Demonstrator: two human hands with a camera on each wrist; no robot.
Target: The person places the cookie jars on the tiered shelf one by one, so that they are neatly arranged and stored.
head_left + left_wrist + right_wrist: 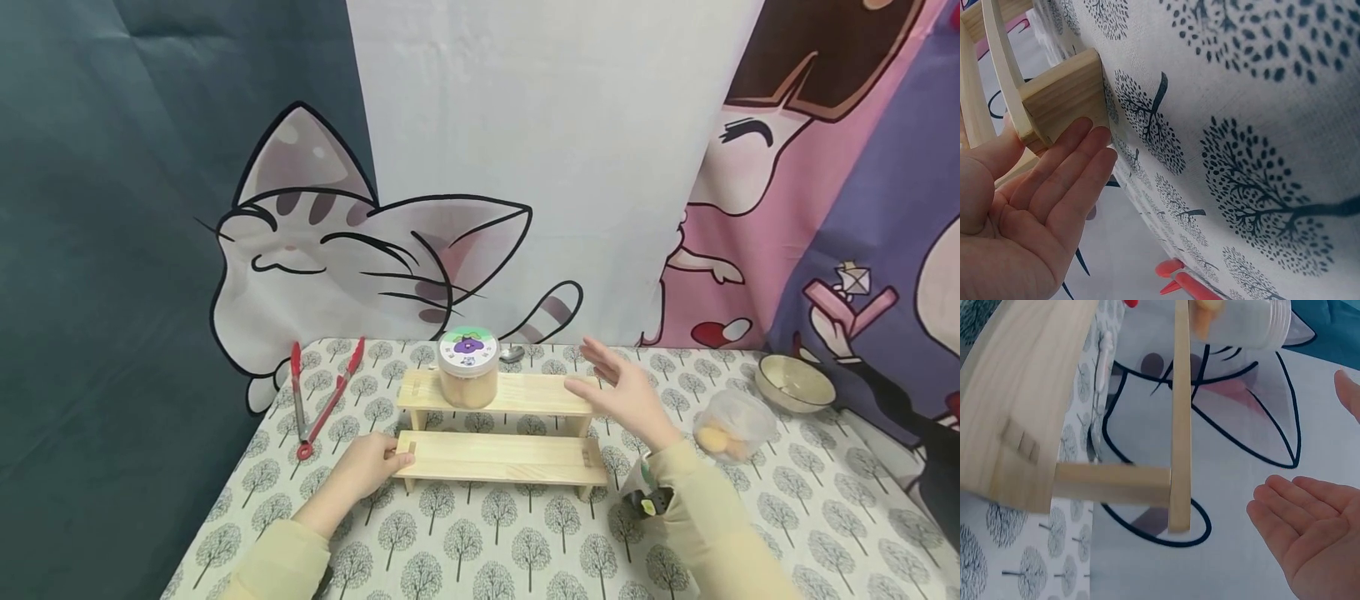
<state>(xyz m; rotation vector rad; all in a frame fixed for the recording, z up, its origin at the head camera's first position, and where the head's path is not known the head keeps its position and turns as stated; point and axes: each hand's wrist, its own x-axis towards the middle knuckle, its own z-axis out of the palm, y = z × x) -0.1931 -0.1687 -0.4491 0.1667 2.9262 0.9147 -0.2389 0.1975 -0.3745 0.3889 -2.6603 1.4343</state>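
A pale wooden two-step rack [495, 454] stands on the tree-print cloth. At its left end my left hand [369, 464] pinches the edge of the lower step, thumb on top; in the left wrist view, the hand's fingers [1075, 178] lie against the end leg. My right hand [626, 396] hovers by the right end of the upper step [536, 392], fingers spread and holding nothing. In the right wrist view that right hand [1313, 531] is apart from the wood. On the upper step sits a clear lidded jar [468, 371] with pale contents and a purple-printed lid.
Red-tipped tongs [322, 404] lie spread at the left. A metal spoon [512, 354] is behind the rack. To the right are a clear container [733, 425] with yellowish pieces and a cream bowl [795, 383]. My right forearm partly hides a white container [636, 479].
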